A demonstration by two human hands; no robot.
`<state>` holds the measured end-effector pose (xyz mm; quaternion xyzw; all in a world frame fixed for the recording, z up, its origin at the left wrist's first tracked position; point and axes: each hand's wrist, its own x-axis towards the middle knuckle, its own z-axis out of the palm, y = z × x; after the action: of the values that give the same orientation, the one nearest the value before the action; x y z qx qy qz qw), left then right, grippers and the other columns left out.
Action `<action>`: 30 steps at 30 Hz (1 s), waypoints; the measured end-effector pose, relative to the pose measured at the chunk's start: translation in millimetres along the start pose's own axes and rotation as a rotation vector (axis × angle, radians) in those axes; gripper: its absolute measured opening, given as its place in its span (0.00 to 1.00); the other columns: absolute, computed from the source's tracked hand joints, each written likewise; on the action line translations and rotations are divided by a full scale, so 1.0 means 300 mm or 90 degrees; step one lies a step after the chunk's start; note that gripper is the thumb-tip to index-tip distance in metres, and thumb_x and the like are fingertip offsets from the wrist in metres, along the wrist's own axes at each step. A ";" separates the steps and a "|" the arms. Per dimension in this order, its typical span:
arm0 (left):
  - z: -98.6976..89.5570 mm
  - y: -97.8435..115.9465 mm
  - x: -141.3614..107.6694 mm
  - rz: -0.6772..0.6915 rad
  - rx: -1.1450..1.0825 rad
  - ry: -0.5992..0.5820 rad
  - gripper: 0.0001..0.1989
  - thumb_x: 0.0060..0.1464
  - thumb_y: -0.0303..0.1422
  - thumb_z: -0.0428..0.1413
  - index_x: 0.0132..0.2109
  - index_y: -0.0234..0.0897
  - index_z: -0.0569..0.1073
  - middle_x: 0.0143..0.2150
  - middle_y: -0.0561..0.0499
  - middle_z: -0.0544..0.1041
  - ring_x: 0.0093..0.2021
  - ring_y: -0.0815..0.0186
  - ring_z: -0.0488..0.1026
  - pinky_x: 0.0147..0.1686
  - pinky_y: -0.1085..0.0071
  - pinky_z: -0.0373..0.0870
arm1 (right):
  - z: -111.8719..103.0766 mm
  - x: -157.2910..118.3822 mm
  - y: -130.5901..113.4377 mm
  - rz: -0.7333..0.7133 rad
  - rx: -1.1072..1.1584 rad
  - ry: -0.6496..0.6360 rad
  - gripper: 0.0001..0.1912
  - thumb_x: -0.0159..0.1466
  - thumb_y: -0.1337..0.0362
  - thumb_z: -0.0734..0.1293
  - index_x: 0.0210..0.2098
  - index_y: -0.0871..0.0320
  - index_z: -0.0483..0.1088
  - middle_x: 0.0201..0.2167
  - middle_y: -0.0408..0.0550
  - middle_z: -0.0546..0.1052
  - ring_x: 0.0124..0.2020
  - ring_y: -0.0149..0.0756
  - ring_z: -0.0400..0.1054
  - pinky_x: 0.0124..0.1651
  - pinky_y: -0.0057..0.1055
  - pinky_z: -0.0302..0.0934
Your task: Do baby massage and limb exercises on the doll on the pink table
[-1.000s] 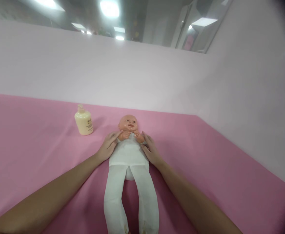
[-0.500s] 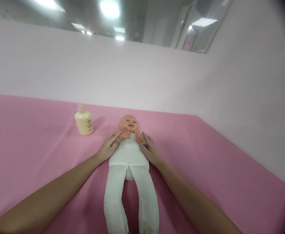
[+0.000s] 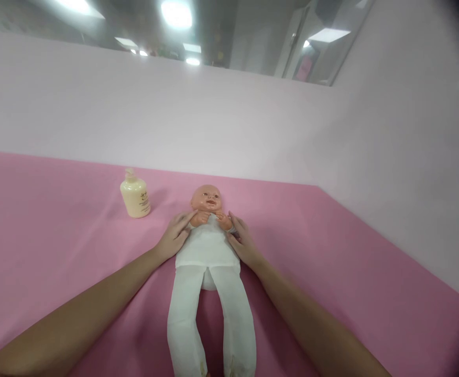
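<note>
A baby doll (image 3: 208,248) in a white top and white trousers lies on its back, its head at the far end and its legs towards me. Its bent arms bring both small fists up under the chin. My left hand (image 3: 175,234) is closed around the doll's arm on the left, fingers reaching up beside the fist. On the other side my right hand (image 3: 244,242) holds the other arm, thumb against the top and fingers along the outside. Parts of the doll's sleeves are hidden by my hands.
The doll lies on a pink padded surface (image 3: 312,241). A cream pump bottle (image 3: 135,198) stands upright to the left of the doll's head. Behind is a pale wall (image 3: 154,115) with a window (image 3: 253,42) above, and another wall (image 3: 402,146) closes the right side.
My right thumb has shifted very slightly outward on the doll's arm, and the fist beside it has moved a touch. The left hand and the bottle look the same.
</note>
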<state>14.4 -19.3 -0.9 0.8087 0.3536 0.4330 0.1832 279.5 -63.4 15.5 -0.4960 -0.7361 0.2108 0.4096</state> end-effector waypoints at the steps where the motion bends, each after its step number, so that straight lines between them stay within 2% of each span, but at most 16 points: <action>1: -0.001 0.001 0.000 -0.002 0.001 -0.002 0.25 0.66 0.32 0.43 0.69 0.44 0.61 0.62 0.45 0.70 0.62 0.58 0.64 0.64 0.53 0.59 | 0.000 0.001 0.001 -0.002 -0.001 -0.001 0.35 0.66 0.64 0.60 0.71 0.46 0.49 0.65 0.51 0.61 0.67 0.45 0.54 0.66 0.48 0.57; 8: -0.002 0.004 -0.001 -0.010 -0.005 -0.001 0.24 0.68 0.36 0.44 0.69 0.46 0.60 0.63 0.46 0.69 0.64 0.57 0.62 0.64 0.53 0.58 | 0.000 0.000 0.007 -0.009 -0.009 -0.005 0.35 0.66 0.64 0.59 0.72 0.46 0.48 0.66 0.50 0.60 0.68 0.45 0.52 0.67 0.49 0.55; 24: -0.005 -0.001 -0.005 -0.012 -0.023 -0.007 0.27 0.66 0.30 0.41 0.69 0.46 0.61 0.63 0.47 0.69 0.63 0.57 0.62 0.66 0.50 0.55 | -0.003 -0.003 -0.001 -0.014 -0.021 -0.005 0.35 0.67 0.65 0.58 0.72 0.45 0.47 0.67 0.50 0.60 0.69 0.45 0.51 0.68 0.51 0.54; 30: -0.002 0.002 -0.004 -0.028 -0.021 -0.003 0.25 0.67 0.37 0.46 0.69 0.47 0.60 0.63 0.46 0.69 0.64 0.56 0.61 0.65 0.51 0.57 | -0.006 -0.002 -0.008 -0.021 -0.030 -0.006 0.33 0.68 0.64 0.58 0.71 0.46 0.50 0.66 0.51 0.61 0.68 0.46 0.53 0.68 0.51 0.54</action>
<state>13.7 -20.6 -0.8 0.7985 0.3633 0.4331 0.2069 279.7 -65.1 17.9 -0.4922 -0.7508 0.1895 0.3976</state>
